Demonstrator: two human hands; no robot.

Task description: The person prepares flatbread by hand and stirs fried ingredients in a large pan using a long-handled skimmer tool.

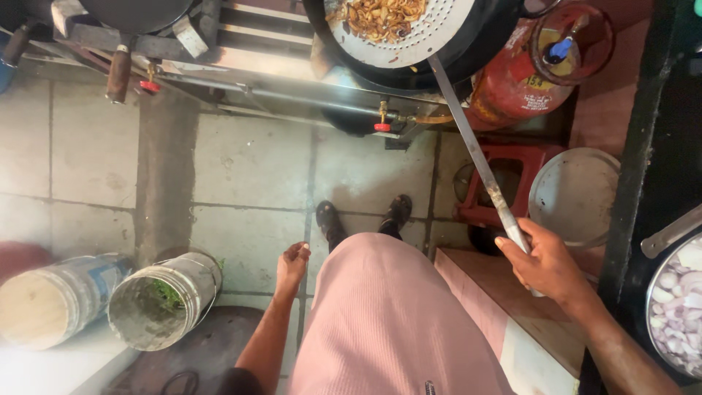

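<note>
My right hand (545, 261) grips the long metal handle of a big perforated skimmer (409, 33). Its round head carries browned fried onion pieces (380, 16) and rests over a dark wok (468, 55) on the stove at the top. My left hand (292, 265) hangs at my side with the fingers loosely curled and nothing in it, above the tiled floor. I stand in a pink garment, my two dark shoes (363, 216) pointing at the stove.
A red gas cylinder (515, 84) stands right of the stove, a red stool (504, 183) and a round metal lid (574, 194) below it. A bowl of sliced raw onion (676, 307) sits far right. Two buckets (164, 300) stand at left. Red burner knobs (381, 126) face me.
</note>
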